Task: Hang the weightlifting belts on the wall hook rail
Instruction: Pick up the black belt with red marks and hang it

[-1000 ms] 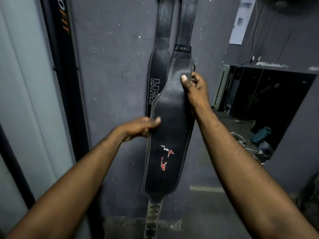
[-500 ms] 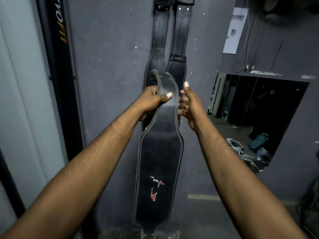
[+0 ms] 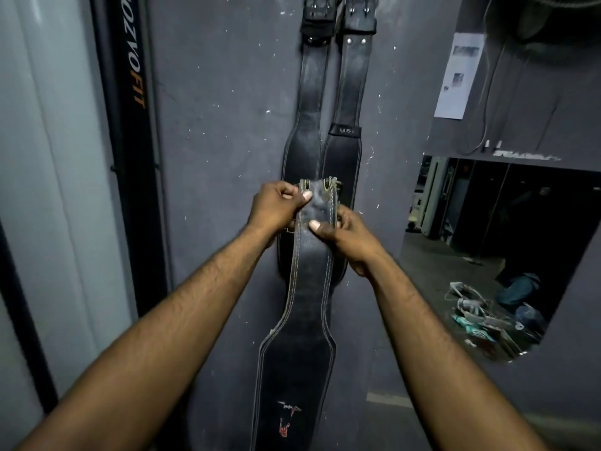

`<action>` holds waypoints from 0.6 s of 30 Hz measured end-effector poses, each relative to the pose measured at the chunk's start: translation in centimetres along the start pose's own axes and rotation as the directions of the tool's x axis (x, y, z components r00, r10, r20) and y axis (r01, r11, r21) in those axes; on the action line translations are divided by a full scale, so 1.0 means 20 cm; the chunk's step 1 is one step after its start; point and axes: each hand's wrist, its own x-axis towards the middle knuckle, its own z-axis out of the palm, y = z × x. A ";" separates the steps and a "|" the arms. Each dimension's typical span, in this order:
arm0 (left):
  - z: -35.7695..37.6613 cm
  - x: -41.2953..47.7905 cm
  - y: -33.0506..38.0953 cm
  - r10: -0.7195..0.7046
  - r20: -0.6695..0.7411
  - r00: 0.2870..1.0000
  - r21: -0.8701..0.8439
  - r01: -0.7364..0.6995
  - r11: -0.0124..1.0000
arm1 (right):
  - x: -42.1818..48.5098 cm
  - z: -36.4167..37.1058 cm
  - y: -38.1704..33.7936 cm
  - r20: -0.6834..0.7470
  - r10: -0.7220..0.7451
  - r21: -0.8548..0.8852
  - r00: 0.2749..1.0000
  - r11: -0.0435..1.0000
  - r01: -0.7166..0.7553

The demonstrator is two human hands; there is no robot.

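**Q:** State of the fingers?

**A:** Both sets are clenched on the held belt (image 3: pixel 309 288). The left hand (image 3: pixel 276 206) pinches its upper left corner, with the thumb on the front face and the other fingers (image 3: pixel 286 194) curled round the edge. The right hand (image 3: pixel 351 236) grips the right edge slightly lower, also with the thumb on the face and the remaining fingers wrapped behind.

**Q:** Position of the held belt?

**A:** It is vertical, in front of the grey wall (image 3: pixel 227 125). The narrow strap end, with two metal eyelets, is at the top between the hands. The strap widens downward into a broad pad carrying a red and white logo (image 3: pixel 286 418). The lower end runs out of view.

**Q:** Other belts?

**A:** Two hang side by side on the wall behind it, the left belt (image 3: pixel 307 92) and the right belt (image 3: pixel 353 86). Their buckle ends reach the top edge of the view, which cuts off the mounting. The held belt overlaps their wide lower sections.

**Q:** Surroundings?

**A:** There is a black post (image 3: pixel 130 92) with orange "FIT" lettering to the left and a paper sheet (image 3: pixel 458 73) on the wall to the right. Below the sheet is a dark recess or mirror (image 3: pixel 536 222); which one cannot be told. It shows pale tangled items (image 3: pixel 471 307) and a blue bundle (image 3: pixel 517 288) on a floor.
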 end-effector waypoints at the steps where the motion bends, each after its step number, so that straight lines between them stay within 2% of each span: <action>1: 0.01 0.00 -0.01 0.004 -0.025 1.000 0.000 -0.004 1.000 | 0.01 -0.01 0.01 0.009 0.002 0.003 1.000 1.000 -0.002; 4: 0.05 0.03 -0.06 0.022 -0.140 0.990 0.039 -0.016 0.999 | 0.04 -0.02 0.02 -0.018 -0.031 -0.028 0.999 0.999 0.031; 6: 0.08 0.02 -0.10 0.034 -0.215 0.976 0.040 -0.026 0.999 | 0.06 -0.01 0.01 -0.123 -0.065 -0.077 0.990 0.996 0.055; 8: 0.10 0.01 -0.12 0.057 -0.261 0.964 0.046 -0.047 0.998 | 0.10 0.01 0.03 -0.241 -0.123 -0.213 0.963 0.974 0.072; 10: 0.11 0.01 -0.14 0.090 -0.273 0.958 0.090 -0.068 0.994 | 0.15 0.03 0.06 -0.294 -0.188 -0.336 0.937 0.938 0.083; 14: 0.12 0.08 -0.17 0.162 -0.293 0.942 0.139 -0.126 0.982 | 0.26 0.04 0.06 -0.251 -0.223 -0.498 0.942 0.864 0.072; 18: 0.10 0.23 -0.20 0.239 -0.259 0.936 0.112 -0.216 0.970 | 0.46 0.02 0.05 -0.193 -0.242 -0.609 0.951 0.789 0.077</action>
